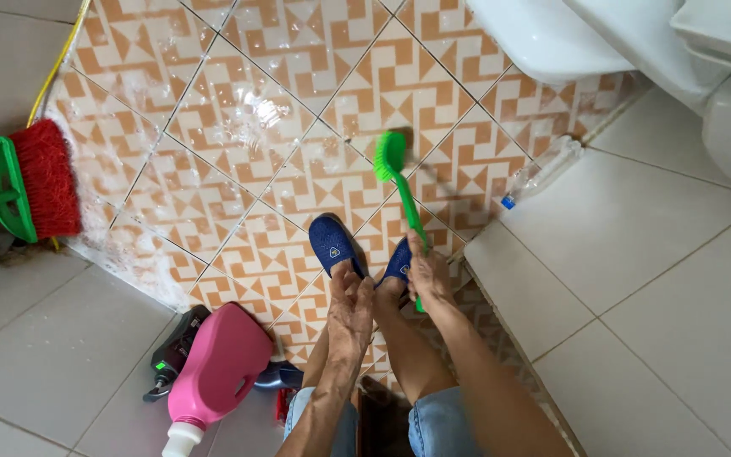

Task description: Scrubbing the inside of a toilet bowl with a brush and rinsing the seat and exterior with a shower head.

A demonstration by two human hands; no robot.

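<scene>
Right hand grips green brush — left hand empty.

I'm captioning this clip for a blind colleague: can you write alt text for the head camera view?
Looking down, a person's right hand grips a green long-handled brush over a wet, soapy orange-and-white patterned tile floor, the left hand empty near blue slippers. A pink jug lies at lower left, a red broom at far left.
</scene>
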